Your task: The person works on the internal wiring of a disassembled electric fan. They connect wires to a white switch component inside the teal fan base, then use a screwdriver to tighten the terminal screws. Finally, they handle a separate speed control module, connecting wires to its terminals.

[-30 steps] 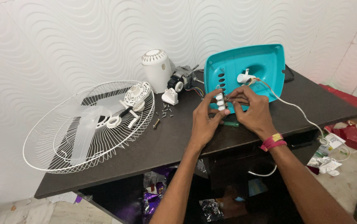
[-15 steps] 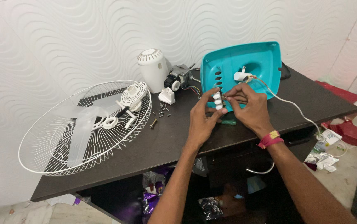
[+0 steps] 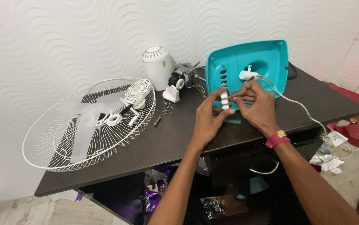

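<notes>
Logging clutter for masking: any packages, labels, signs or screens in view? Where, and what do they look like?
Small carton: floor right of the table, boxy, white with blue and yellow.
Crumpled wrapper: floor below the carton, silvery white.
Foil wrappers: under the table, purple and silver.
No signs or screens.

A small white carton with blue and yellow printing [image 3: 332,141] stood on the floor to the right of the dark desk [image 3: 179,141], beside a flat red box [image 3: 358,135]. Crumpled silver foil wrappers [image 3: 328,161] lay just in front of the carton. Under the desk, shiny purple wrappers [image 3: 154,196] and more crinkled silver foil [image 3: 211,206] were piled in shadow. No signs or lit screens were visible.
</notes>
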